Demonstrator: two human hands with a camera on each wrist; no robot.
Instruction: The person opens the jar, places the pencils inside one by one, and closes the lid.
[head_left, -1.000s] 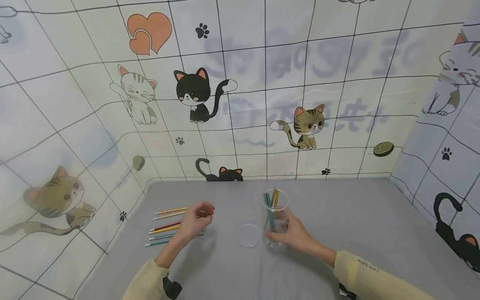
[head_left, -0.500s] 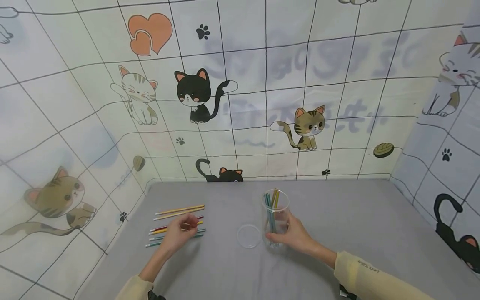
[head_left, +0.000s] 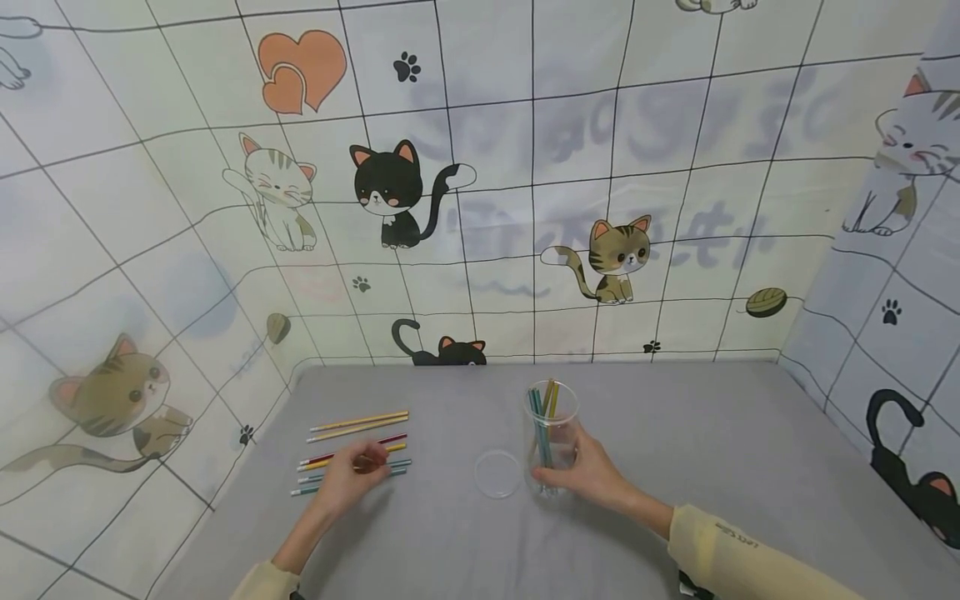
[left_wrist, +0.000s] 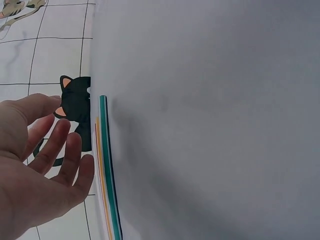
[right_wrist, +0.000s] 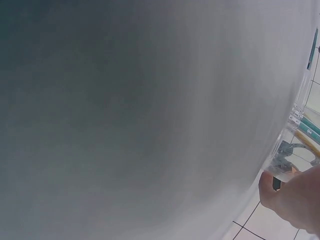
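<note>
My right hand (head_left: 592,473) grips the lower part of a clear jar (head_left: 558,432) that stands upright on the grey cloth. Inside it lean teal pencils (head_left: 540,421) and yellow pencils (head_left: 552,398). In the right wrist view, the thumb side of that hand (right_wrist: 295,195) shows at the jar's wall. My left hand (head_left: 348,479) is over the loose pencils at left, fingers loosely bent and holding nothing. Among these lie a red pencil (head_left: 318,457), an orange-yellow one (head_left: 395,447) and teal ones (head_left: 400,473), partly hidden by the hand. In the left wrist view, a teal pencil (left_wrist: 106,160) lies beyond the fingertips.
A round clear lid (head_left: 497,474) lies flat just left of the jar. Two yellow pencils (head_left: 360,421) lie side by side behind the others. Cat-print sheeting (head_left: 495,208) rises behind the grey-covered table (head_left: 712,433) and along both sides.
My left hand has moved left and toward me, from the right ends of the pencils to above the nearer ones. The right hand and the jar have stayed in place.
</note>
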